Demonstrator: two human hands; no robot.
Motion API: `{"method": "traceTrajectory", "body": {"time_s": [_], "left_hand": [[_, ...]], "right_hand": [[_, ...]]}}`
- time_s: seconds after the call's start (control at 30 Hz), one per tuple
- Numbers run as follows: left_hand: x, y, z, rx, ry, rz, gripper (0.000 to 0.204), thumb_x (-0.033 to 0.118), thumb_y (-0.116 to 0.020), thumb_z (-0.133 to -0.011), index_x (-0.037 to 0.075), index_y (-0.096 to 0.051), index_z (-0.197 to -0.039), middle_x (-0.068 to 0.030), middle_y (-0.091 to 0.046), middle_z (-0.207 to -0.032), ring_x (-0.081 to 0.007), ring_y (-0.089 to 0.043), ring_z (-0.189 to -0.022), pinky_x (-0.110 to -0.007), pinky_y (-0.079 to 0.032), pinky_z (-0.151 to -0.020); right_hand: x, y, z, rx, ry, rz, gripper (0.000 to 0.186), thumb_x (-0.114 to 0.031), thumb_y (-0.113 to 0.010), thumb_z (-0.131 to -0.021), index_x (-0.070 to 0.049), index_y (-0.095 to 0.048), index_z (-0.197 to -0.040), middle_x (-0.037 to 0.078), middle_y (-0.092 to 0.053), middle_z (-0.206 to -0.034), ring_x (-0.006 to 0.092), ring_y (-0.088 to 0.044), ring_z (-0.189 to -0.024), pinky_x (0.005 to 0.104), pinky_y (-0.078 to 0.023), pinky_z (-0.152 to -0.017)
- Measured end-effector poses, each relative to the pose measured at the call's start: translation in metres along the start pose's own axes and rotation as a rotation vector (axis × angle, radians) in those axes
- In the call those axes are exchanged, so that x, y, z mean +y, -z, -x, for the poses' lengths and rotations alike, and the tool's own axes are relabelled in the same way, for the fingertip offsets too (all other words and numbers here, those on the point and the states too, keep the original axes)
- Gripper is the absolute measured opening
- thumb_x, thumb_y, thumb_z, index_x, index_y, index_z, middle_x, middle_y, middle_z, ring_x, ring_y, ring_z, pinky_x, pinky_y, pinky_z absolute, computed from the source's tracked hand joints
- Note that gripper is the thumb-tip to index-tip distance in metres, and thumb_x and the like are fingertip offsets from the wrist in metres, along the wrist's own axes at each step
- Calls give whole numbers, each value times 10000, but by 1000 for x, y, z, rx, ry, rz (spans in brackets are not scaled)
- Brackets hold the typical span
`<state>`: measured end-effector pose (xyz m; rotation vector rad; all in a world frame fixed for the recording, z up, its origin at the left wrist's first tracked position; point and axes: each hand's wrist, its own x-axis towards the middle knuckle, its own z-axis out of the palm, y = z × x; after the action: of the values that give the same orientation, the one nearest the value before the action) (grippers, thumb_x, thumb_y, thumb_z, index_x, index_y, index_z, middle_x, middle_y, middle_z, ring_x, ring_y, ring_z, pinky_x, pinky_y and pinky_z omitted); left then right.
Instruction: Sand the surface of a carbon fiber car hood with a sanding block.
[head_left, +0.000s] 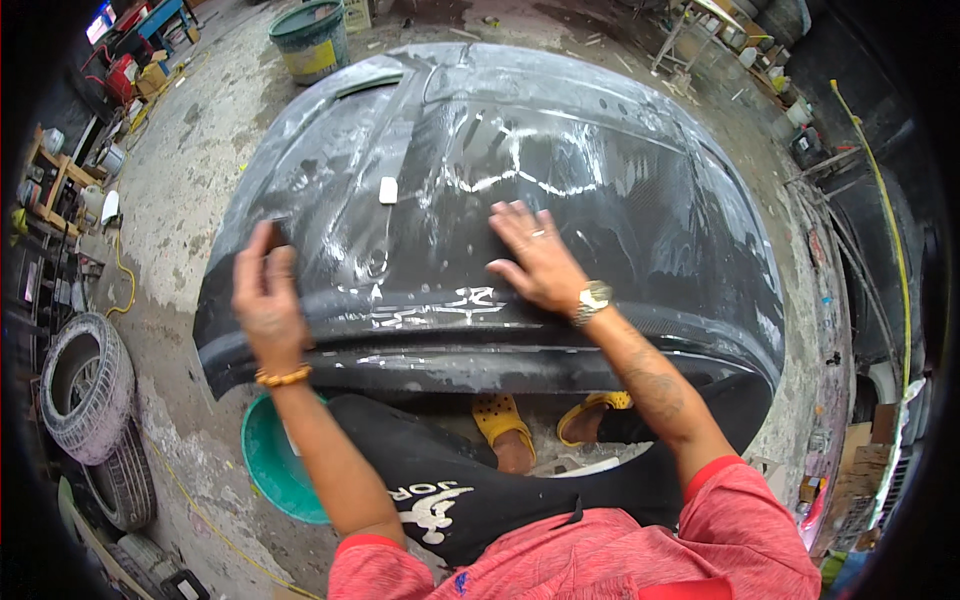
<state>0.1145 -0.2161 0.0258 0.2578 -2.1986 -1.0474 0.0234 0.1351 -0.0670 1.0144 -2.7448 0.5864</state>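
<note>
A black car hood with a woven pattern lies before me, wet and shiny, with whitish smears toward its far and left edges. At its near left part, my left hand is closed on a small dark flat piece, its kind blurred. My right hand rests flat on the middle of the hood, fingers stretched out and nothing in it. Between the hands and farther off, a small white rounded block sits on the hood.
Below the hood's near left edge stands a green basin. A dark green bucket is beyond the far left edge. Tires are stacked at left, near a yellow cord. Dark panels line the right side.
</note>
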Motion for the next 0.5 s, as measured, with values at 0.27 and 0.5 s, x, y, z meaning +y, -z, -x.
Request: {"method": "traceTrajectory", "body": {"time_s": [0.27, 0.5], "left_hand": [[-147, 181, 167, -143, 609, -55, 423, 252, -545, -1059, -16, -585, -1383, -151, -640, -1356, -256, -584, -1259, -375, -428, -1089], [-263, 135, 261, -440, 223, -382, 439, 103, -641, -878, 23, -608, -1308, -228, -626, -1134, -432, -574, -1070, -498, -455, -942]], "right_hand": [[135, 167, 150, 92, -444, 63, 487, -292, -589, -1023, -39, -540, -1436, 207, -459, -1548, 355, -432, -1441, 426, -345, -1184], [120, 130, 131, -37, -341, 57, 531, -316, -607, -1015, -74, -502, -1476, 175, -367, -1613, 363, -308, -1508, 443, -274, -1224]]}}
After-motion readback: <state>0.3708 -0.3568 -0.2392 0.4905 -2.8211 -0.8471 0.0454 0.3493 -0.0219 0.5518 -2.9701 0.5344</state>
